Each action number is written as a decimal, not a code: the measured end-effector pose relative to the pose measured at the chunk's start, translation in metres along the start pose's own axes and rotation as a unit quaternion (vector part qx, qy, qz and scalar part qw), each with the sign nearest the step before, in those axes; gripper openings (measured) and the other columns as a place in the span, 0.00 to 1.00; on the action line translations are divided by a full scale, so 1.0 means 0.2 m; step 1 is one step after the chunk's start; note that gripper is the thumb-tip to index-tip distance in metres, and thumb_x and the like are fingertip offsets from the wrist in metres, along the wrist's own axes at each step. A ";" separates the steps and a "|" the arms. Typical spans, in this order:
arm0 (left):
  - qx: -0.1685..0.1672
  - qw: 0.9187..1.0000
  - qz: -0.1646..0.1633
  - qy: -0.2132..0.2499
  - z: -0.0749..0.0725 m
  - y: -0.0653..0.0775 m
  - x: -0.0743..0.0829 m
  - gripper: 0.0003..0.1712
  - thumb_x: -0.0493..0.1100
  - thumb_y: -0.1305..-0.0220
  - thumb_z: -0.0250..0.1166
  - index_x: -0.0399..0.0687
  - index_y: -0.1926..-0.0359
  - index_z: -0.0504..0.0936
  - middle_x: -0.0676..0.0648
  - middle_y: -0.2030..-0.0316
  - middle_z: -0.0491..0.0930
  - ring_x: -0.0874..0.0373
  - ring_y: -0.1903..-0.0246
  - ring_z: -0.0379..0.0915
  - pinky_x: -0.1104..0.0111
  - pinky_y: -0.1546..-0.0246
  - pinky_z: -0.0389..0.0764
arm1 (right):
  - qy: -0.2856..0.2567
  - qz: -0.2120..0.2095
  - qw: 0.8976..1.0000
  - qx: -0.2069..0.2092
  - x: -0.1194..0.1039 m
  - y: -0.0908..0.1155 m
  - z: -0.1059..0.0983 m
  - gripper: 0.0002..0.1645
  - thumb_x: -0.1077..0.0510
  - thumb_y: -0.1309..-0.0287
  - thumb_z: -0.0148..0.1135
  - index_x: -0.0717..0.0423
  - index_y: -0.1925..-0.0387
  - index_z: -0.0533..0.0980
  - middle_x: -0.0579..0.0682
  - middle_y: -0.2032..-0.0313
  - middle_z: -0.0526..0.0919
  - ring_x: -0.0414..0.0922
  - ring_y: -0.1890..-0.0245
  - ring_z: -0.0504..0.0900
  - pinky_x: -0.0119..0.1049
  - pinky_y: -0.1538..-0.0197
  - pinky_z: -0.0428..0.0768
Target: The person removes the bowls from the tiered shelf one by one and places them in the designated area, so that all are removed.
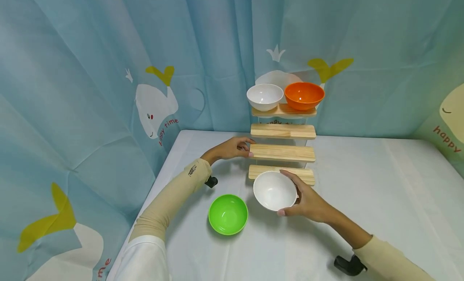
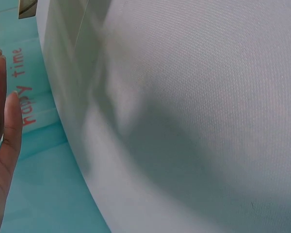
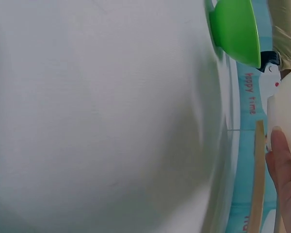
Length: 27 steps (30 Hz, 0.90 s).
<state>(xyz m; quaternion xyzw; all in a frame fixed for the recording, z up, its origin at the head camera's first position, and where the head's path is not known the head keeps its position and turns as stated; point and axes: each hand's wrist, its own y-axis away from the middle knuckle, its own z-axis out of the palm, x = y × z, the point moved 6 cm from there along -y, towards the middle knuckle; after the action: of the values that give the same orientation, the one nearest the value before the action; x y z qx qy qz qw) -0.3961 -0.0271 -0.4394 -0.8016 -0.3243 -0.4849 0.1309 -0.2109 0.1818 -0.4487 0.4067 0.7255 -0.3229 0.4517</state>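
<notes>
Grips a white bowl (image 1: 273, 192) at its rim with the right hand (image 1: 309, 202), thumb on the near side and fingers on the far side; touches the left end of a wooden rack's (image 1: 282, 153) third board down with the left hand (image 1: 231, 148), though cannot tell whether pinching it; holds the bowl tilted, just in front of the lowest board; shows a green bowl (image 1: 228, 214) on the white cloth (image 1: 366, 184), nearer and to the left; shows another white bowl (image 1: 265, 96) beside an orange bowl (image 1: 303, 96) on the top board, before a blue curtain (image 1: 217, 35).
</notes>
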 end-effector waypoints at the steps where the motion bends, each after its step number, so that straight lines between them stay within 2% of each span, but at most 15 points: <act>1: 0.000 1.000 0.001 -0.001 0.00 0.00 0.00 0.33 0.46 0.31 0.66 0.46 0.29 0.68 0.41 0.50 0.81 0.44 0.49 0.80 0.53 0.39 0.80 | -0.003 -0.001 1.000 -0.005 0.00 0.00 0.00 0.67 0.60 0.57 0.82 0.54 0.22 0.49 0.70 0.32 0.61 0.64 0.42 0.74 0.37 0.57 0.86; 7: 0.001 1.000 0.000 -0.010 0.00 0.00 0.00 0.32 0.47 0.31 0.67 0.47 0.29 0.69 0.42 0.50 0.82 0.52 0.51 0.81 0.57 0.41 0.81 | -0.038 0.004 0.999 -0.038 0.01 0.03 0.04 0.69 0.62 0.56 0.80 0.54 0.21 0.46 0.70 0.31 0.58 0.65 0.42 0.74 0.38 0.54 0.87; 15: 0.004 1.000 0.000 -0.026 0.00 0.00 0.00 0.32 0.48 0.31 0.66 0.48 0.29 0.70 0.43 0.50 0.82 0.54 0.50 0.81 0.64 0.43 0.82 | -0.064 0.007 0.996 -0.068 0.02 0.05 0.09 0.69 0.64 0.57 0.80 0.52 0.21 0.45 0.70 0.31 0.58 0.64 0.43 0.75 0.39 0.53 0.86; 20: 0.005 1.000 0.002 -0.026 0.00 0.00 0.01 0.32 0.48 0.31 0.66 0.47 0.30 0.70 0.43 0.50 0.82 0.54 0.51 0.81 0.62 0.43 0.82 | -0.060 0.000 0.995 -0.083 0.05 0.06 0.11 0.69 0.64 0.57 0.80 0.51 0.21 0.46 0.68 0.32 0.60 0.65 0.41 0.73 0.40 0.50 0.86; 27: 0.004 1.000 0.003 -0.031 0.00 0.00 0.00 0.32 0.48 0.31 0.66 0.47 0.30 0.70 0.44 0.51 0.83 0.55 0.52 0.81 0.67 0.45 0.82 | -0.054 0.005 0.993 -0.107 0.09 0.09 0.14 0.69 0.64 0.56 0.80 0.59 0.22 0.44 0.68 0.34 0.63 0.62 0.42 0.75 0.39 0.50 0.85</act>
<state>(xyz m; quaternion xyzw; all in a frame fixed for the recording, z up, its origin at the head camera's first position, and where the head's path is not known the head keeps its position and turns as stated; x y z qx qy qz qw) -0.3965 -0.0270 -0.4388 -0.8164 -0.3279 -0.4585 0.1256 -0.1885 0.1718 -0.4779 0.3420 0.7284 -0.2623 0.5326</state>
